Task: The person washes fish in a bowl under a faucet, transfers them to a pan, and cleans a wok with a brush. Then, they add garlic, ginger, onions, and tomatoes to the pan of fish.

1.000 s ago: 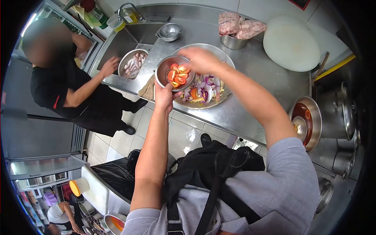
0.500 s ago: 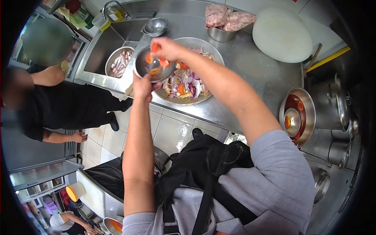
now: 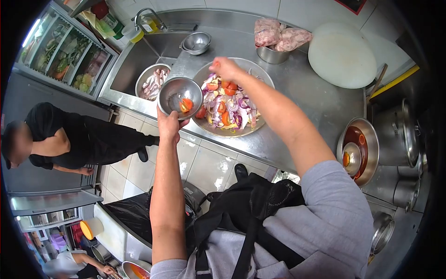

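My left hand (image 3: 168,124) grips a small steel bowl (image 3: 168,95) by its near rim, tilted toward me. A few tomato pieces (image 3: 186,105) lie inside it. Over the far left part of a wide steel basin (image 3: 268,83), my right hand (image 3: 226,69) is closed, with a bit of red tomato showing blurred at its fingertips. Sliced red onion (image 3: 241,103), yellowish strips and tomato wedges (image 3: 223,113) fill the basin. The small bowl overlaps the basin's left rim in this view.
A bowl of raw meat pieces (image 3: 154,83) sits in the sink (image 3: 121,69). Behind are stacked steel bowls (image 3: 196,43), bagged meat (image 3: 278,36) in a pot and a white board (image 3: 341,56). A basin of red liquid (image 3: 372,153) stands right. A person (image 3: 69,135) stands left.
My right hand has moved from above the small bowl to over the wide basin. Fewer tomato pieces show in the small bowl. The person at left has lowered an arm from the fridge.
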Tool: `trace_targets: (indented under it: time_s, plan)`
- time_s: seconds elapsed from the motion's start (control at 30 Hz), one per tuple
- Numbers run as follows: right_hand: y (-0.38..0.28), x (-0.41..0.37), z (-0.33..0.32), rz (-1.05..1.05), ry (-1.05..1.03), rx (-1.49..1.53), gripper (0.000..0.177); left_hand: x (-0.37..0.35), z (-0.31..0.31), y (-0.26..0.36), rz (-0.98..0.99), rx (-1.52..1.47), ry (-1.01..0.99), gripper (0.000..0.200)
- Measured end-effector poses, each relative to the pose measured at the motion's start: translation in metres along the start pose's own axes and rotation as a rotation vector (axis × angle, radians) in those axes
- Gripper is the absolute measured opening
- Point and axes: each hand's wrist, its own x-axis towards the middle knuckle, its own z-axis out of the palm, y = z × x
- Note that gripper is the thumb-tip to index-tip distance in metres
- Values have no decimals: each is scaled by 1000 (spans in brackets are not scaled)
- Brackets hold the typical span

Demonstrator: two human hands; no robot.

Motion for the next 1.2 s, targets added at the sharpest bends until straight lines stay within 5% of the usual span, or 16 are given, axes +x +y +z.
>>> trace_targets:
  time_s: [0.13,0.33,0.53,0.6,0.7,0.83,0.87,0.93,1.0,1.07,1.1,1.13,1.2]
  plan:
    - [-6,19,-40,-41,207,-153,27,-9,5,9,22,-24,-3,66]
    - [23,19,-43,-124,-15,-660,34,-13,8,14,24,-25,-64,68]
    - [60,4,-81,-23,-30,-305,24,-19,-11,15,37,-87,-40,66]
    - [55,-25,-99,370,27,385,17,-20,-16,14,28,-97,-36,66]
    - [91,-35,-89,323,155,369,15,-16,-23,3,-4,-69,-35,66]
    - [55,-65,-56,120,-34,263,15,-9,-5,-1,4,-35,-66,73]
    - [52,-71,-50,123,-40,260,15,-6,2,-3,54,15,-93,77]
    - [44,-79,-42,-225,96,-299,17,8,16,-12,107,67,-129,81]
    - [-3,-90,-48,-136,83,-142,27,28,31,-38,650,624,136,87]
    - [-51,-112,-47,81,-65,385,37,-4,67,-9,636,607,141,91]
    - [-56,-116,-35,171,-120,404,44,-7,85,-7,669,651,134,89]
    - [-18,-106,1,-62,65,251,55,-14,101,-7,697,699,137,88]
    - [38,-100,45,-104,257,95,57,-25,126,-4,797,849,87,78]
